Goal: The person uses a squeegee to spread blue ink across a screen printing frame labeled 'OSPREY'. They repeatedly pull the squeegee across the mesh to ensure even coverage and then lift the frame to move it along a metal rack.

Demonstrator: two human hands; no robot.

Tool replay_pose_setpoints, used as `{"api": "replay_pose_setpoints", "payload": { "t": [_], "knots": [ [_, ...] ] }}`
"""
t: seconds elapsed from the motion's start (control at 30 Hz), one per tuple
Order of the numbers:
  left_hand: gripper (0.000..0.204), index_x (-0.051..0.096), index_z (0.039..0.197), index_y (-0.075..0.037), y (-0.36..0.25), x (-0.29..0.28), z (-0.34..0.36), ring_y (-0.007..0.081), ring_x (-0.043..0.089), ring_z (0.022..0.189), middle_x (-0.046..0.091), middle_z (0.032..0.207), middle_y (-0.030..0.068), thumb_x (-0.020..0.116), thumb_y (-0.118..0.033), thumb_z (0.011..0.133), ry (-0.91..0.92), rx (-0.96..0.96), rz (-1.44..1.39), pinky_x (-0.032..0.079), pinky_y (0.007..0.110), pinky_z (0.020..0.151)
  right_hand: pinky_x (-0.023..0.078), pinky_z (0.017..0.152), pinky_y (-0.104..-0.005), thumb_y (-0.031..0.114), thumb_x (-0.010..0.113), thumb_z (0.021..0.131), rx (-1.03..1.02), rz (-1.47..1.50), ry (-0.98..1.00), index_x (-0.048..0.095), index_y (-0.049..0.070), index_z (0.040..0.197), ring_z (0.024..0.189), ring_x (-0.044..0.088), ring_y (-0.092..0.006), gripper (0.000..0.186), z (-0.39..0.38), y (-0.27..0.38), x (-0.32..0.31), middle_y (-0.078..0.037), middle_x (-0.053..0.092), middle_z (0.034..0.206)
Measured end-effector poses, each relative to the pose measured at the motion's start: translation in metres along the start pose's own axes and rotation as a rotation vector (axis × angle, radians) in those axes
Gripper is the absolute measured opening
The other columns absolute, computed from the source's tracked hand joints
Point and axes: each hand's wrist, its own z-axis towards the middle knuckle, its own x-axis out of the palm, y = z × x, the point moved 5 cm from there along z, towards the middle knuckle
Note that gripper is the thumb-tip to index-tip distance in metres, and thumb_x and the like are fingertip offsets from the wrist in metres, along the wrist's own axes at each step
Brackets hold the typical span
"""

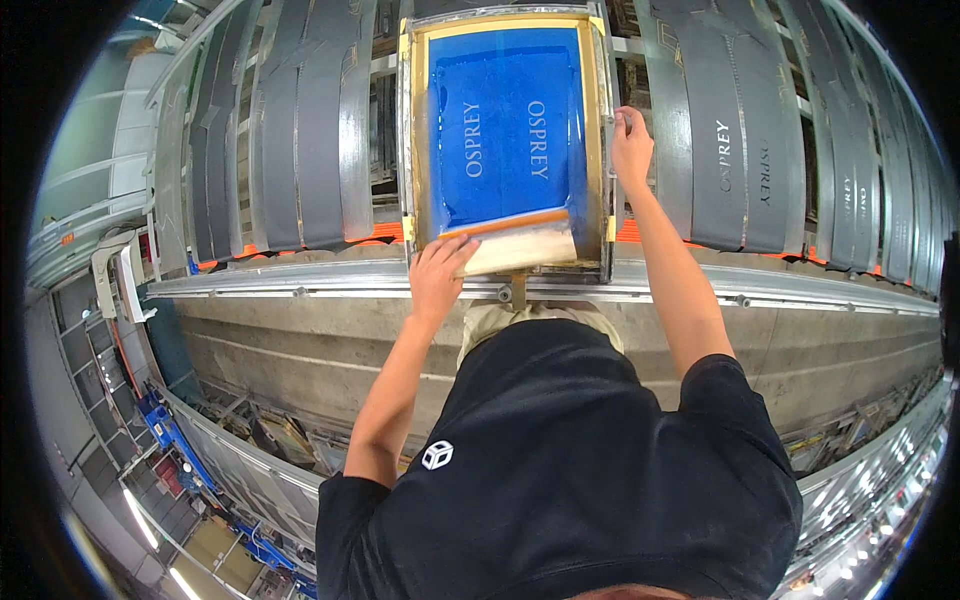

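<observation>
In front of me a screen-printing frame (609,225) lies across the bench, with yellow tape round its inner border. Its blue mesh (505,130) bears two lines of pale lettering. A squeegee (522,248) with a pale wooden handle and an orange blade rests at the near end of the mesh, slightly slanted. My left hand (437,275) is closed over the squeegee's left end. On the frame's right side, my right hand (631,148) has its fingers curled at the edge; its fingertips are partly hidden.
Grey fabric panels (310,130) lie on metal boards to the left. More grey panels (740,170) stretch away on the right, some with printed lettering. A metal rail (380,278) runs along the near side. Behind me, another metal line (870,500) curves along the lower right.
</observation>
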Motion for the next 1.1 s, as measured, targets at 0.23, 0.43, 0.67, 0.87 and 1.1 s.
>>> {"api": "replay_pose_setpoints", "payload": {
  "t": [0.23,0.43,0.67,0.87,1.1],
  "knots": [
    [0.067,0.070,0.124,-0.026,0.001,0.005,-0.023,0.0229,0.059,0.117,0.066,0.129,-0.0041,0.066,0.006,0.065,0.014,0.098,0.006,0.047,0.039,0.090,0.052,0.078,-0.0474,0.030,0.057,0.100,0.006,-0.034,-0.014,0.069,0.014,0.112,0.088,0.069,-0.0399,0.024,0.008,-0.007,0.007,-0.018,0.072,0.093],
    [0.064,0.069,0.125,-0.027,0.034,0.015,0.066,0.0234,0.059,0.118,0.065,0.131,-0.0033,0.066,0.004,0.069,-0.086,0.096,0.073,0.047,0.040,0.091,0.052,0.082,-0.0465,0.034,0.060,0.098,-0.032,-0.204,0.084,0.071,0.015,0.112,0.094,0.067,-0.0400,0.025,0.010,0.011,-0.004,-0.016,0.071,0.098],
    [0.039,0.074,0.115,-0.027,0.095,-0.012,0.260,0.0250,0.070,0.099,0.074,0.107,0.0027,0.066,-0.007,0.082,-0.008,0.030,0.069,0.058,0.039,0.083,0.047,0.100,-0.0415,0.041,0.074,0.086,-0.673,-0.538,0.153,0.068,0.014,0.124,0.121,0.056,-0.0290,0.047,0.037,0.118,0.003,-0.010,0.062,0.129],
    [0.036,0.075,0.117,-0.029,0.118,-0.032,0.359,0.0291,0.070,0.103,0.075,0.109,0.0068,0.071,-0.018,0.083,0.269,-0.107,0.006,0.056,0.041,0.090,0.052,0.095,-0.0417,0.031,0.077,0.082,-0.441,-0.668,0.593,0.072,0.016,0.115,0.114,0.061,-0.0314,0.037,0.109,0.161,0.093,-0.009,0.066,0.119],
    [0.040,0.077,0.108,-0.027,0.091,0.002,0.249,0.0257,0.067,0.098,0.073,0.112,-0.0002,0.066,-0.004,0.077,0.122,0.039,0.052,0.055,0.039,0.084,0.054,0.089,-0.0423,0.003,0.072,0.071,-0.575,-0.541,0.365,0.075,0.010,0.103,0.101,0.062,-0.0323,0.033,0.007,0.102,0.071,-0.010,0.064,0.101]
  ]
}}
